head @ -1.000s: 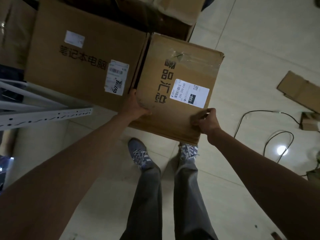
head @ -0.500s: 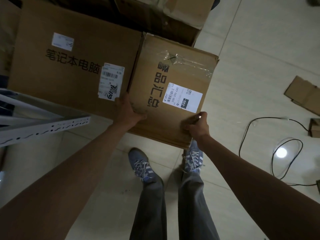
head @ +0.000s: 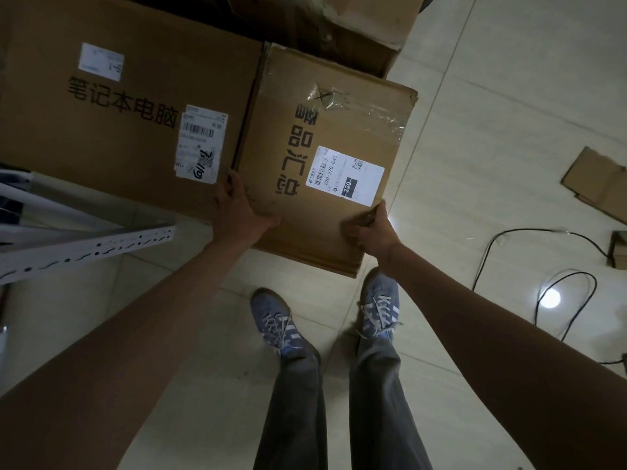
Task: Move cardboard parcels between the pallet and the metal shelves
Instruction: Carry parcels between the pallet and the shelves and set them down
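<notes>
Cardboard is what both hands are on in the head view: the smaller parcel (head: 325, 157), with a white shipping label and clear tape across its top, is the landmark for everything else, and it sits hard against the right side of the larger parcel (head: 125, 106), which bears printed characters and two labels. At the smaller parcel's near left corner the left hand (head: 237, 212) lies with its thumb on the top face and its fingers down in the seam between the two boxes; at the near right corner the right hand (head: 371, 232) has its fingers curled round the edge, gripping it. Whether the box is being lifted off or settled into place cannot be told, and the pallet itself is hidden under the stack, so my judgement is only that this one parcel is mid-handling, with at least the larger one and more boxes (head: 339, 18) beyond its far edge left to deal with. Left of the smaller parcel, past the big one, a white perforated shelf upright (head: 88, 249) slants into view. Below it is a pale tiled floor (head: 492, 130), the person's blue trainers near its front edge; to its right lie a flattened scrap of cardboard (head: 597, 184) and a looping black cable (head: 543, 283) beside a bright reflection
</notes>
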